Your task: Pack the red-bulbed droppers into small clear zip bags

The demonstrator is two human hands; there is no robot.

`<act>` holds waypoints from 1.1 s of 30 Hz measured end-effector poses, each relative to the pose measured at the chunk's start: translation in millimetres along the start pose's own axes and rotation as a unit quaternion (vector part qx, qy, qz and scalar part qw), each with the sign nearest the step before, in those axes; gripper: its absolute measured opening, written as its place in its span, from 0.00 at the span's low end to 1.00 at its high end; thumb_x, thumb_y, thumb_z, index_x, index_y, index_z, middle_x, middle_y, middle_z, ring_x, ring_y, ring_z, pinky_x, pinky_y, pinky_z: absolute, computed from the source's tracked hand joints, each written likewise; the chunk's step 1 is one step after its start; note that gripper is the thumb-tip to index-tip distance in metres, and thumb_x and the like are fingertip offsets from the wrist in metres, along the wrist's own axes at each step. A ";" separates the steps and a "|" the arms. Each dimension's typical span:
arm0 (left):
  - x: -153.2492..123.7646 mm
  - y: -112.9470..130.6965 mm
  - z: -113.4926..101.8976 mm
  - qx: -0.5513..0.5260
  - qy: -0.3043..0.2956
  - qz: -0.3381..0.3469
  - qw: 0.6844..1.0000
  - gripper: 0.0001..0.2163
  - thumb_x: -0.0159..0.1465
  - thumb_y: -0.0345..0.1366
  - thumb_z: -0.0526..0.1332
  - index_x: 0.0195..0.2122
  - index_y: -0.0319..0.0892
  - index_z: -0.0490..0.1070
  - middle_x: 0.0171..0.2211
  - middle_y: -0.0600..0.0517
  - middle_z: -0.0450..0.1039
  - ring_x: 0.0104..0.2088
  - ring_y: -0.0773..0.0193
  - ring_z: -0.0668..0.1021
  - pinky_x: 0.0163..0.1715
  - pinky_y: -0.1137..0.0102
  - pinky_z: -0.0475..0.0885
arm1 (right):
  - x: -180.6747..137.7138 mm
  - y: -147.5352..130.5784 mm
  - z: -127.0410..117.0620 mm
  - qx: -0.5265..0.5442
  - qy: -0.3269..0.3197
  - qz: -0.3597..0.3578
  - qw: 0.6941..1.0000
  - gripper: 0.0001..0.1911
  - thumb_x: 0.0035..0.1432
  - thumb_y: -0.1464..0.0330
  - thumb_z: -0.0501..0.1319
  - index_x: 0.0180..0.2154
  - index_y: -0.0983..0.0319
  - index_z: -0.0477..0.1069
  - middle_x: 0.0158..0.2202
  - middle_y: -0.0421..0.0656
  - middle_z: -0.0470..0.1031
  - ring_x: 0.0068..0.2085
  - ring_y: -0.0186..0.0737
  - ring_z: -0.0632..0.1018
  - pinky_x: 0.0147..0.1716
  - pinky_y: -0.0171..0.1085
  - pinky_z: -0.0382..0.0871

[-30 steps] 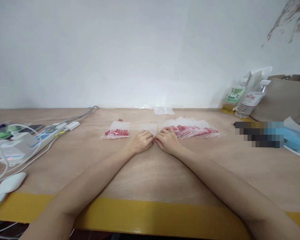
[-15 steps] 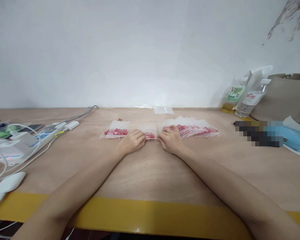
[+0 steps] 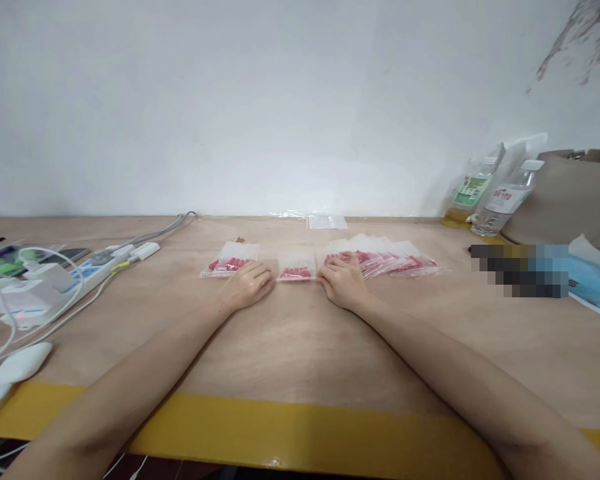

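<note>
A small clear zip bag [image 3: 297,260] with red-ended pieces inside lies flat between my two hands. My right hand [image 3: 344,281] is at its lower right corner, thumb and fingers closed on the bag's edge. My left hand [image 3: 249,283] rests on the table left of this bag, apart from it, fingers lying loosely and holding nothing visible. Its fingertips partly cover the lower edge of another filled bag [image 3: 235,255]. Beyond my right hand several similar filled bags [image 3: 387,257] overlap in a fanned row.
An unfilled-looking clear bag [image 3: 327,222] lies by the wall. At left are a power strip [image 3: 93,267], chargers [image 3: 35,290] and white cables. To the right stand two bottles [image 3: 507,200] beside a grey-brown bag [image 3: 570,197], with a blue item [image 3: 593,277] in front.
My left hand has let go of the middle bag and slid left, towards the left bag. The middle bag's left side is now uncovered. My right hand has barely moved.
</note>
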State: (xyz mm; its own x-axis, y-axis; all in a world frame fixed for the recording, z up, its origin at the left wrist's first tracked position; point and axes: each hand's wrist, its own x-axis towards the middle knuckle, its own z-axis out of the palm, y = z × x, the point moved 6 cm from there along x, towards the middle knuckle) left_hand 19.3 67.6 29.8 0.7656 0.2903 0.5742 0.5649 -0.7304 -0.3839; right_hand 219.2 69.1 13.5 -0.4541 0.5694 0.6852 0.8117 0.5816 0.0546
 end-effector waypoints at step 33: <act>-31.8 -71.3 17.9 -0.116 -0.083 -0.198 0.970 0.15 0.63 0.41 0.49 0.44 0.45 0.72 0.44 0.47 0.71 0.46 0.58 0.72 0.46 0.63 0.67 | 2.5 -2.4 8.4 0.013 -0.111 0.009 0.994 0.18 0.59 0.60 0.50 0.47 0.56 0.69 0.49 0.44 0.70 0.48 0.45 0.71 0.57 0.56 0.29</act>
State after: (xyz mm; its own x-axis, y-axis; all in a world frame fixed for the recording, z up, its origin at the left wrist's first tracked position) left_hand -39.8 121.4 26.0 0.5525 0.6579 0.5118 0.7551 -0.6551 0.0269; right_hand 213.0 74.0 9.0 -0.5117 0.6924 0.5087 0.8118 0.5835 0.0223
